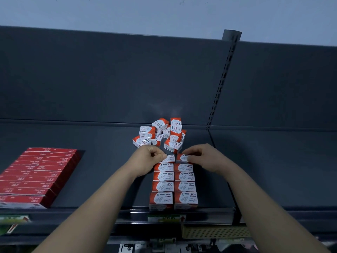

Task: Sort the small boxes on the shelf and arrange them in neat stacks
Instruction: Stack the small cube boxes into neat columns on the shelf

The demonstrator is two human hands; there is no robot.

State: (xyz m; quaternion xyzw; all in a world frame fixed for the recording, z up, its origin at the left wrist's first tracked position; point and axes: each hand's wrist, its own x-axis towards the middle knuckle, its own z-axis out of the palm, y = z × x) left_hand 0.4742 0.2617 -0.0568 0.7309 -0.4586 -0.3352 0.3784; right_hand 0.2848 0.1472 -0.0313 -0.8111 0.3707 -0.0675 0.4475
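- Two small boxes are in your fingers. Your left hand (148,159) pinches the left box (171,158) between thumb and curled fingers (160,154). Your right hand (203,158) pinches the right box (182,157) with its fingers (190,158) the same way.
- Both pinched boxes sit side by side at the far end of the neat rows (174,181), touching the boxes in front of them.
- Done so far, as I judge it: two straight rows run from the shelf's front lip back to your hands, four boxes showing in each, labels all turned one way. Whether a lower layer lies beneath them I cannot tell.
- Left to do: the loose pile (161,133) just behind your hands, around ten boxes tumbled at all angles near the back panel (109,79). You look roughly halfway through.
- Everything rests on a dark grey shelf (109,170). A block of flat red boxes (36,176) lies well apart on your left, and a label strip (166,219) runs along the front lip.
- Further out, a slotted upright (225,75) divides the back panel, a pale wall (145,13) shows above it, and a perforated beige tray (215,232) sits below the shelf.
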